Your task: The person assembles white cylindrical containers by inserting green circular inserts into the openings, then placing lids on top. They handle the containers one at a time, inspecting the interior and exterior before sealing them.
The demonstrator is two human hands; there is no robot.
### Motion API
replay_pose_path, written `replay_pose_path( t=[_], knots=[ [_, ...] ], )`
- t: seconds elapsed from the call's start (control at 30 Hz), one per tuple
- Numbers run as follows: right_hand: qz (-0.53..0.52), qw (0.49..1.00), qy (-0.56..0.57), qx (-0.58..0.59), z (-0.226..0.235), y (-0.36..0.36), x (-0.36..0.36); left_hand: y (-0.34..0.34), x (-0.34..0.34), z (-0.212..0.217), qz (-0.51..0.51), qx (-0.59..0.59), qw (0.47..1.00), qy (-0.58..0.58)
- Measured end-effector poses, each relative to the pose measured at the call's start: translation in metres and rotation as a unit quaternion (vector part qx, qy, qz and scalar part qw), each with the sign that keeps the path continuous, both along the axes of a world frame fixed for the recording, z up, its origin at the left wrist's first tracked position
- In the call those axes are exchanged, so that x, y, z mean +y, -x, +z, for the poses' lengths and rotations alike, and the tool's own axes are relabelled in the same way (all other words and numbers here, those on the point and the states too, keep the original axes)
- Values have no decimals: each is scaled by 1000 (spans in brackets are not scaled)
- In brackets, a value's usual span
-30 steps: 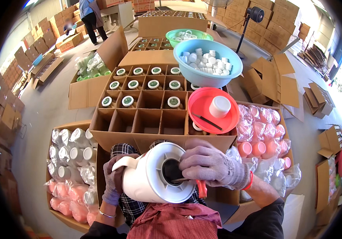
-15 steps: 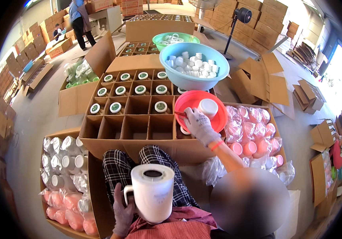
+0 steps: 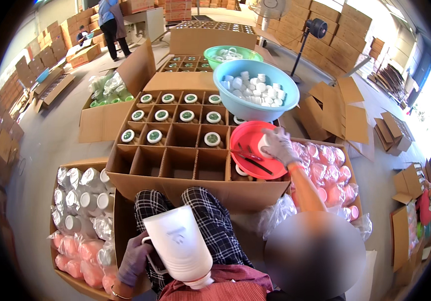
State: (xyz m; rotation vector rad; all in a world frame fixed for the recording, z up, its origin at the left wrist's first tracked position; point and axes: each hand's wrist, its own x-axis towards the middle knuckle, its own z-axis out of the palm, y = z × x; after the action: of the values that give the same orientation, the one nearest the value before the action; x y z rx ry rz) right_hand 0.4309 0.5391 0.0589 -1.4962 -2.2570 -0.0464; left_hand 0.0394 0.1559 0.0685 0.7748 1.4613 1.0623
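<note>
A white jug [image 3: 180, 246] with a side handle lies tilted over my lap, a narrower neck at its lower end. My gloved left hand [image 3: 132, 258] grips it at the handle. My gloved right hand [image 3: 279, 145] reaches into a red basin [image 3: 245, 135], its fingers around a white round cup-like piece [image 3: 264, 145] that they partly cover. Slim red tools [image 3: 243, 150] and a dark strip [image 3: 259, 164] lie in the same basin. That basin rests on a divided carton [image 3: 195, 183], where several jugs with green-and-white tops [image 3: 187, 116] stand in compartments.
Behind the red basin stands a blue basin [image 3: 225, 100] of white caps, then a green basin [image 3: 255, 55]. Cartons of bagged white and pink vessels flank me, left [image 3: 82, 220] and right [image 3: 328, 175]. A fan [image 3: 317, 28] stands farther back. Another person [image 3: 109, 25] is at the far left.
My right hand has put down the red tool in the basin and moved right onto the white cup-like piece. The jug has tipped, its upper end leaning left, with my left hand shifting left.
</note>
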Motion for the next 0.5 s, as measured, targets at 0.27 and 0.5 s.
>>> replay_pose_path(
  t=[0.27, 0.5],
  knots=[
    [391, 865, -64, 308, 87, 78, -173, -16, 18, -11, 119, -485, 859, -113],
    [297, 868, -130, 376, 90, 83, -210, -22, 3, -31, 42, -250, 949, -188]
  ],
)
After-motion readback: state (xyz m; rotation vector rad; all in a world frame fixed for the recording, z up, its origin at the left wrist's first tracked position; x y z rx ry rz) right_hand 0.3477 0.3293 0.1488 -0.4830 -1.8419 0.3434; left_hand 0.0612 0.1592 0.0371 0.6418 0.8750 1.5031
